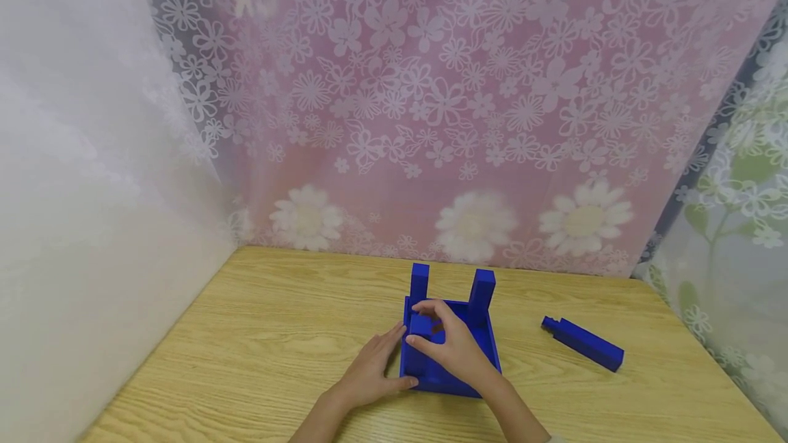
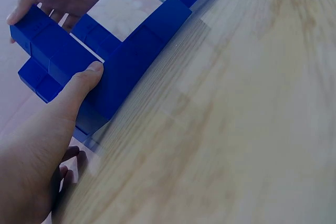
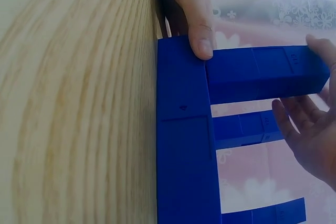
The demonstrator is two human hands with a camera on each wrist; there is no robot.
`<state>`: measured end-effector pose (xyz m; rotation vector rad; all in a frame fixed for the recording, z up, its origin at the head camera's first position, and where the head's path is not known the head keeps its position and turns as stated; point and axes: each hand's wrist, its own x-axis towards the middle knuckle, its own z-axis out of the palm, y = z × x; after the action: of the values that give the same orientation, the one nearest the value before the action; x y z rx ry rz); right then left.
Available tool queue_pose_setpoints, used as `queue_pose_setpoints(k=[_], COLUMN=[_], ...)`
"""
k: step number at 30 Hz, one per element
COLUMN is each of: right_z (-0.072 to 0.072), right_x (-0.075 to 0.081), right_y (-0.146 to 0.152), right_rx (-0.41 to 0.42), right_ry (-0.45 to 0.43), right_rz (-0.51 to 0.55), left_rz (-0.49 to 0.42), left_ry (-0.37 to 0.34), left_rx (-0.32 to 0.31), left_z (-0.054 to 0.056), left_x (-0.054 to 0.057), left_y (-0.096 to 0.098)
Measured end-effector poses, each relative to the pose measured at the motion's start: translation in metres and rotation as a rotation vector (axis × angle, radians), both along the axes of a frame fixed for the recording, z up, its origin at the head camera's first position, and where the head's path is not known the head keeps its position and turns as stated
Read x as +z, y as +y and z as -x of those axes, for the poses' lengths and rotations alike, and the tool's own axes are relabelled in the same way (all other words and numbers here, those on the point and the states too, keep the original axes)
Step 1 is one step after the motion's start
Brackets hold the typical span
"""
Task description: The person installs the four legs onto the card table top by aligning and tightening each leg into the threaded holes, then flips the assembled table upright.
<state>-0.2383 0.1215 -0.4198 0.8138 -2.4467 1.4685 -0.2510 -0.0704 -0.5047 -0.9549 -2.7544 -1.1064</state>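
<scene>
A square blue tray-like base (image 1: 452,389) with raised walls lies on the wooden table. At its front-left corner stands a square blue leg (image 1: 421,327), upright; in the right wrist view this leg (image 3: 247,74) meets the base (image 3: 181,87). My right hand (image 1: 458,354) holds that leg near its top between thumb and fingers. With the left hand (image 1: 368,369) I grip the same corner of the base, thumb over the front rim and fingers along the left wall. Two more legs rise at the back, one left (image 1: 419,284) and one right (image 1: 482,294).
A loose blue leg (image 1: 587,344) with a narrow stepped end lies on the table (image 1: 277,333) to the right of the base. Behind the table hangs a pink flowered curtain (image 1: 394,122); a white sheet (image 1: 104,190) hangs on the left.
</scene>
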Motion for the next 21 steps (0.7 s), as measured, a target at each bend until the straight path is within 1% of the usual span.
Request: queue_pose_setpoints(k=[2, 5, 7, 11, 14, 17, 19, 21], right_z=[0.0000, -0.0011, -0.0018, -0.0029, -0.0018, -0.0003, -0.0008, -0.0040], right_x=[-0.0013, -0.0009, 0.0002, 0.0023, 0.0006, -0.0010, -0.0002, 0.0045], right_y=[0.0014, 0.0023, 0.0028, 0.0041, 0.0055, 0.0059, 0.0054, 0.0040], right_rx=[0.052, 0.144, 0.210, 0.283, 0.287, 0.282, 0.252, 0.216], right_ry=[0.038, 0.044, 0.017, -0.077, -0.088, -0.073, -0.055, -0.041], right_rz=[0.000, 0.032, 0.068, 0.139, 0.154, 0.163, 0.152, 0.140], left_rz=[0.003, 0.005, 0.005, 0.001, -0.006, -0.007, -0.007, -0.004], left_ry=[0.000, 0.007, 0.010, 0.010, 0.003, -0.003, -0.005, -0.008], left_rx=[0.004, 0.006, 0.004, -0.003, -0.008, -0.009, -0.004, 0.003], left_z=[-0.0001, 0.0000, -0.0001, -0.0003, -0.0003, -0.0001, -0.0002, -0.0004], left_x=[-0.0001, -0.0002, -0.0004, -0.0004, 0.0001, 0.0000, -0.0001, -0.0004], left_y=[0.0001, 0.0002, 0.0002, 0.0001, 0.0002, 0.0004, 0.0003, 0.0001])
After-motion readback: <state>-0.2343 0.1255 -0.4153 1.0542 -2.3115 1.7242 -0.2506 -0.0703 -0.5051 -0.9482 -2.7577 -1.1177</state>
